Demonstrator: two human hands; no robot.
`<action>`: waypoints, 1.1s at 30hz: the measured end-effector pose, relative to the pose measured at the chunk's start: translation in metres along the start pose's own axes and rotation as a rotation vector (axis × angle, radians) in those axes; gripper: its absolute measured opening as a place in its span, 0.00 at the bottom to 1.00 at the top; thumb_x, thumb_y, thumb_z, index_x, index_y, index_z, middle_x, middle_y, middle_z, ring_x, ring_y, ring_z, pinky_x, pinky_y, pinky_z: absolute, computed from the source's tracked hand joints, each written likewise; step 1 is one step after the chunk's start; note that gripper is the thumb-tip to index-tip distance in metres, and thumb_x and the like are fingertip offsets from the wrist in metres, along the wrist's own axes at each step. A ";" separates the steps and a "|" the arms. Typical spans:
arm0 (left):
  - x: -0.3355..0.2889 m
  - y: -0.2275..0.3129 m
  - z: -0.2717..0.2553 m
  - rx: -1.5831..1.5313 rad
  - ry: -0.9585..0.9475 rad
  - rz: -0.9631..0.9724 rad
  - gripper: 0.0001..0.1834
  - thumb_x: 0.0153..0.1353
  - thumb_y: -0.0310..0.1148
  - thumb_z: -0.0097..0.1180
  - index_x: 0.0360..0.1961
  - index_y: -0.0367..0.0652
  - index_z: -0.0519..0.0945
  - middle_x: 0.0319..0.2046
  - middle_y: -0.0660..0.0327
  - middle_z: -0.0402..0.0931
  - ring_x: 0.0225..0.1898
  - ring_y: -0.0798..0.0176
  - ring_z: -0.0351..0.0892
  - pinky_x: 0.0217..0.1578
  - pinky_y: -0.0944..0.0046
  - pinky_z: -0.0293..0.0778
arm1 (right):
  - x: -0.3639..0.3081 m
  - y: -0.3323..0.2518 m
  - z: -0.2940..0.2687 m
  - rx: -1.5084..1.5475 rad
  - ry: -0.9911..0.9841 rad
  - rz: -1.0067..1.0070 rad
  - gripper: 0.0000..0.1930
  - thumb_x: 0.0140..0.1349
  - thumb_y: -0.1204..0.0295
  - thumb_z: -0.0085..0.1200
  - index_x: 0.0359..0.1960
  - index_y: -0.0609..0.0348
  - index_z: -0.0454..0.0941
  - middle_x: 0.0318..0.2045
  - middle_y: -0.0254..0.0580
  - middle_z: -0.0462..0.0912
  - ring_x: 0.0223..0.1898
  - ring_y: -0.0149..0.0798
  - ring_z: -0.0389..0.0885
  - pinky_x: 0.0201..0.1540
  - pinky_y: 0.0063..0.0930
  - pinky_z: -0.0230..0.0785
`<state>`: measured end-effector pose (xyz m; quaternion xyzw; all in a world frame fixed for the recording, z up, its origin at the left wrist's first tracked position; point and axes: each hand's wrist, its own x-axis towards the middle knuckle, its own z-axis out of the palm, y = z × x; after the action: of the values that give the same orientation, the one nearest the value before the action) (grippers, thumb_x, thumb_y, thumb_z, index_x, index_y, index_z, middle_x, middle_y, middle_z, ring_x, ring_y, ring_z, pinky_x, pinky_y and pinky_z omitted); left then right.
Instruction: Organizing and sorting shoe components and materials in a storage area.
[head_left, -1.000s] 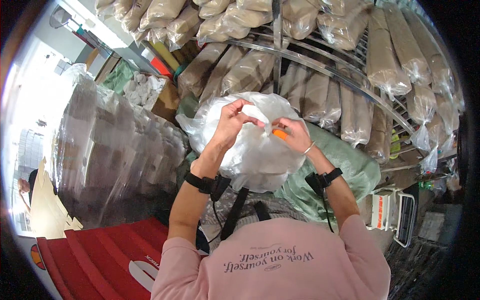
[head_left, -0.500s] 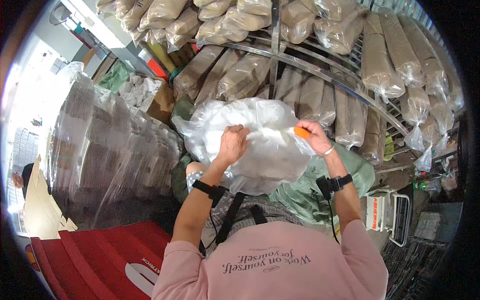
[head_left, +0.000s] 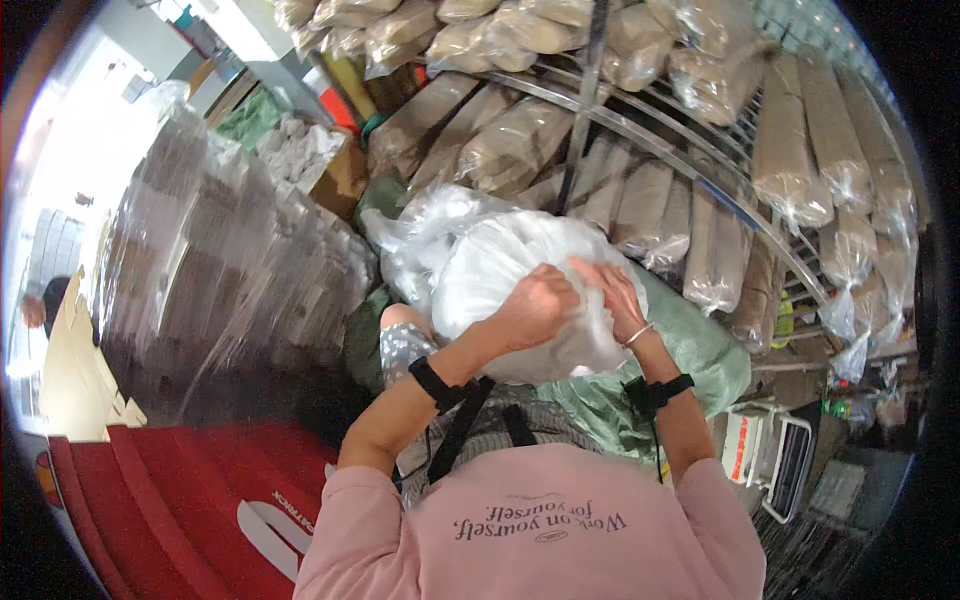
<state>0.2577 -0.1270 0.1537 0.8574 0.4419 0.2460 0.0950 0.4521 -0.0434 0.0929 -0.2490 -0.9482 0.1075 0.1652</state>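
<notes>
A bulging white, translucent plastic bag (head_left: 490, 270) sits in front of my lap, with crumpled clear film at its far left. My left hand (head_left: 542, 305) is closed in a fist on the bag's gathered plastic, right of its middle. Just right of it, my right hand (head_left: 612, 295) lies against the bag's right side, fingers stretched out and slightly blurred. Its palm side is hidden, and I see no orange thing there. Under and beside the bag spreads a green woven sack (head_left: 690, 345).
Ahead, a metal rack (head_left: 640, 130) holds several long brown bundles in clear bags. At left stands a film-wrapped stack (head_left: 240, 270), with a red ridged surface (head_left: 180, 500) below it. A white frame-like thing (head_left: 765, 455) stands at right. Another person (head_left: 50, 300) shows at the far left edge.
My left hand has moved right and closed on the bag's plastic. My right hand has come in beside it, and the orange thing it held is out of sight. The view has shifted slightly.
</notes>
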 end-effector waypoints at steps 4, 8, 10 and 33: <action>-0.041 -0.034 -0.035 -0.475 0.449 -0.488 0.09 0.48 0.28 0.57 0.32 0.39 0.78 0.30 0.60 0.78 0.32 0.65 0.76 0.35 0.64 0.69 | -0.039 0.053 0.020 0.424 0.140 0.149 0.25 0.44 0.72 0.55 0.48 0.58 0.70 0.45 0.50 0.74 0.43 0.46 0.74 0.49 0.36 0.64; -0.153 -0.124 -0.050 -0.299 0.467 -1.278 0.09 0.44 0.30 0.59 0.28 0.38 0.82 0.22 0.57 0.80 0.26 0.68 0.77 0.30 0.68 0.71 | -0.185 0.067 0.019 1.867 0.425 0.584 0.14 0.55 0.68 0.50 0.41 0.62 0.72 0.43 0.46 0.76 0.42 0.44 0.74 0.46 0.36 0.65; -0.193 -0.177 -0.035 -0.426 0.563 -1.542 0.17 0.42 0.33 0.63 0.36 0.38 0.81 0.32 0.54 0.80 0.37 0.62 0.78 0.38 0.64 0.71 | -0.214 0.096 -0.002 1.731 0.434 0.603 0.14 0.56 0.68 0.49 0.42 0.62 0.72 0.43 0.46 0.76 0.42 0.44 0.74 0.47 0.36 0.65; -0.142 -0.106 -0.200 -0.737 0.817 -0.897 0.06 0.57 0.29 0.51 0.26 0.38 0.77 0.14 0.71 0.64 0.17 0.76 0.61 0.22 0.73 0.58 | 0.055 0.070 0.132 1.615 0.457 0.463 0.22 0.66 0.60 0.34 0.53 0.66 0.65 0.48 0.47 0.73 0.48 0.43 0.72 0.54 0.37 0.66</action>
<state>0.0119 -0.1892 0.2374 0.3441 0.6407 0.6185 0.2977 0.3888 0.0280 -0.0341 -0.2576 -0.4509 0.7256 0.4516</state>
